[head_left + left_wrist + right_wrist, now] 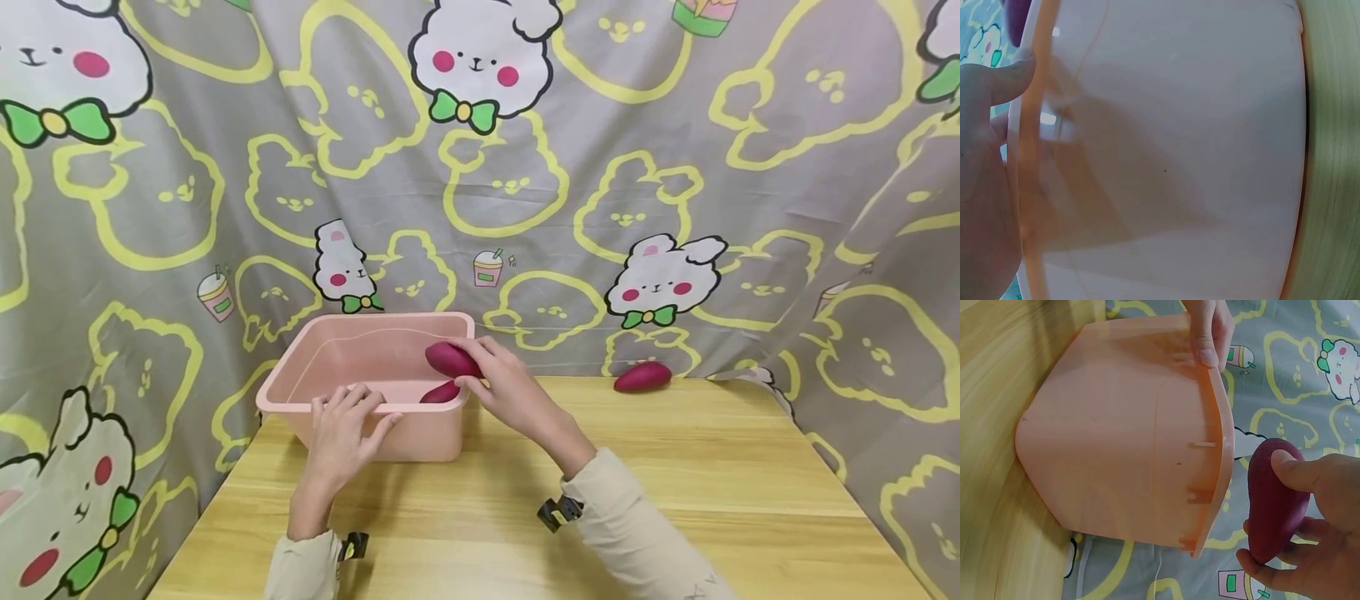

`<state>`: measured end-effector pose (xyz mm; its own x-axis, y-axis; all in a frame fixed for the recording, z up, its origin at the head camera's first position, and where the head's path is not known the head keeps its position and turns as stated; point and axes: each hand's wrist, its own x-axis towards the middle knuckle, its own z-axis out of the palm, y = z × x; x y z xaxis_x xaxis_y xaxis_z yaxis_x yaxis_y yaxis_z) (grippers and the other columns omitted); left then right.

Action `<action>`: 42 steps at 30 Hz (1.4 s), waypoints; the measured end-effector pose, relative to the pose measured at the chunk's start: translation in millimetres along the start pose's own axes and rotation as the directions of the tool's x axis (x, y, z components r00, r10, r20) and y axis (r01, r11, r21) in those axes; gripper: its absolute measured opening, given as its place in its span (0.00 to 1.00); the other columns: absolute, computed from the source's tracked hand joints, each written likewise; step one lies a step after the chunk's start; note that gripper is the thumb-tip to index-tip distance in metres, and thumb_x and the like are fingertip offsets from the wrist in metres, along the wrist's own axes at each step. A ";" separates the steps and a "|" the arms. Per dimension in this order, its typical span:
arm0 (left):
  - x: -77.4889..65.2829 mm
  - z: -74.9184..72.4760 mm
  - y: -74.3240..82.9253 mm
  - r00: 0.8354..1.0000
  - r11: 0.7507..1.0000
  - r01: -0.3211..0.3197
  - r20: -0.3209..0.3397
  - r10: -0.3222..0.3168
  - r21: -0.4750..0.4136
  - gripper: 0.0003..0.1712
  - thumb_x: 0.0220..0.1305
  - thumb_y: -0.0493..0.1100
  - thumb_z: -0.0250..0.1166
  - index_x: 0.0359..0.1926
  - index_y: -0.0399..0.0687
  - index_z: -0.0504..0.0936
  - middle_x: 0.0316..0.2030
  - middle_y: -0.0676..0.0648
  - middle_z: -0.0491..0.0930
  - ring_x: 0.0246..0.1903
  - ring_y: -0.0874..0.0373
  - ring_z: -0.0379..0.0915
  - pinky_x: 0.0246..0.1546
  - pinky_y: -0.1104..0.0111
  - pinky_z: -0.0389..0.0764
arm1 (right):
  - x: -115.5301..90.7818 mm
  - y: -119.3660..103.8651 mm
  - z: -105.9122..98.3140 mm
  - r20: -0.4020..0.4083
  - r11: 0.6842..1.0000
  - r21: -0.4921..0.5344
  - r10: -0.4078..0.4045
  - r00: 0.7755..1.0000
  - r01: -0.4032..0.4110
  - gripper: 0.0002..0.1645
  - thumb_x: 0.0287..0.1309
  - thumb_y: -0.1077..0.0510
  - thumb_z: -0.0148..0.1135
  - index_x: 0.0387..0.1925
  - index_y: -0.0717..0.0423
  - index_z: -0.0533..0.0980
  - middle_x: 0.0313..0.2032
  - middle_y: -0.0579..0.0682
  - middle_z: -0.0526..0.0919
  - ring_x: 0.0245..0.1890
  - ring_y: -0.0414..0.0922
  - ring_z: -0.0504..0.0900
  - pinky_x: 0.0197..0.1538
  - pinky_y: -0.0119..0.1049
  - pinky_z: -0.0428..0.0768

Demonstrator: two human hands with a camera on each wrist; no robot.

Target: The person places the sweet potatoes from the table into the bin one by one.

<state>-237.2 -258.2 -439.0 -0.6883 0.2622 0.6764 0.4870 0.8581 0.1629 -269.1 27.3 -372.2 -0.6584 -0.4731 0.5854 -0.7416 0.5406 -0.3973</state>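
My right hand (510,387) grips a purple sweet potato (452,359) over the right end of a pink plastic basin (423,437). In the right wrist view, the thumb lies on one side of the sweet potato (1272,500) and fingers on the other. Inside the basin, near its right front corner, lies another sweet potato (441,392), partly hidden by the front rim. My left hand (343,433) holds the basin's front rim, fingers over the edge and thumb outside, as the left wrist view also shows.
A third sweet potato (642,377) lies at the back of the wooden table (675,492), right of the basin. Behind the table hangs a grey patterned cloth (555,225), which also covers both sides.
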 end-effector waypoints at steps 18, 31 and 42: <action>1.1 1.8 -1.5 1.000 1.000 0.001 0.006 -0.001 0.024 0.16 0.62 0.58 0.70 0.37 0.52 0.81 0.40 0.49 0.80 0.44 0.46 0.71 0.43 0.46 0.59 | 18.4 -4.0 15.1 -0.011 0.999 0.034 -0.034 0.999 0.035 0.26 0.61 0.58 0.74 0.60 0.52 0.79 0.51 0.51 0.81 0.50 0.47 0.80 0.52 0.42 0.81; -0.7 0.7 -1.5 1.000 1.000 0.009 0.008 -0.009 0.018 0.16 0.63 0.58 0.70 0.37 0.52 0.82 0.41 0.49 0.80 0.44 0.47 0.71 0.43 0.47 0.58 | 26.1 -4.5 25.0 -0.013 0.998 0.050 -0.036 0.999 0.037 0.25 0.54 0.61 0.79 0.54 0.57 0.81 0.50 0.51 0.83 0.46 0.46 0.83 0.50 0.41 0.82; -0.9 0.7 -1.6 1.000 1.000 0.004 0.003 -0.004 0.014 0.16 0.63 0.58 0.69 0.37 0.51 0.82 0.40 0.49 0.80 0.43 0.46 0.70 0.43 0.46 0.58 | 28.1 -9.3 26.7 0.028 0.999 0.009 -0.034 0.999 0.034 0.26 0.56 0.68 0.72 0.57 0.58 0.80 0.52 0.52 0.81 0.47 0.48 0.83 0.51 0.40 0.82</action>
<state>-237.8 -259.5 -440.4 -0.6920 0.2597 0.6736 0.4763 0.8654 0.1556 -284.0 -9.5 -370.9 -0.6361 -0.5108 0.5783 -0.7646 0.5180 -0.3835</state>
